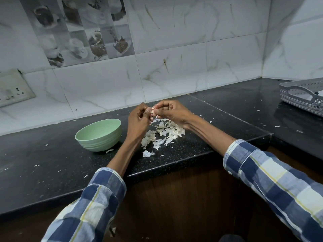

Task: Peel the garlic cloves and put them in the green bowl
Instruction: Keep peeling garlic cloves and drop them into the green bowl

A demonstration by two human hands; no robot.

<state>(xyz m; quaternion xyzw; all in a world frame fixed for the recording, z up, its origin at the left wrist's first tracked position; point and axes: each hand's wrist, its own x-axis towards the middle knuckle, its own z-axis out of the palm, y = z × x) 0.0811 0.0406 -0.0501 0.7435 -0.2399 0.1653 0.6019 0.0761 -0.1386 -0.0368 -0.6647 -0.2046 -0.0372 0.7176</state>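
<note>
1. Two hands meet above the black counter [52,172]: the left hand [139,117] and the right hand [172,111] both have their fingers curled in, pinching one small garlic clove [152,111] between the fingertips. Neither hand is free or slack.
2. That clove is held in the air, over the far edge of a pile of peels [163,132] that lies on the counter. It is mostly hidden by the fingers, so I cannot tell how much skin is left on it.
3. My guess is that the clove is very light and firm, small enough to slip out of a loose pinch. Its bare flesh is likely a bit sticky, while the dry skin slides easily over it.
4. The skin looks thin, papery and brittle, judging by the torn white flakes below. It probably tears in bits, so it is best caught at a loose edge or at the tip and pulled along the clove.
5. A sound grip would be on the clove's sides with one hand, leaving an end free for the other hand to pick at. Hard squeezing could bruise it.
6. The green bowl [98,135] stands upright on the counter, just beside the left wrist and near the peels. Its inside, as far as it shows, looks bare.
7. A grey basket [304,96] sits well apart, at the right end of the counter.
</note>
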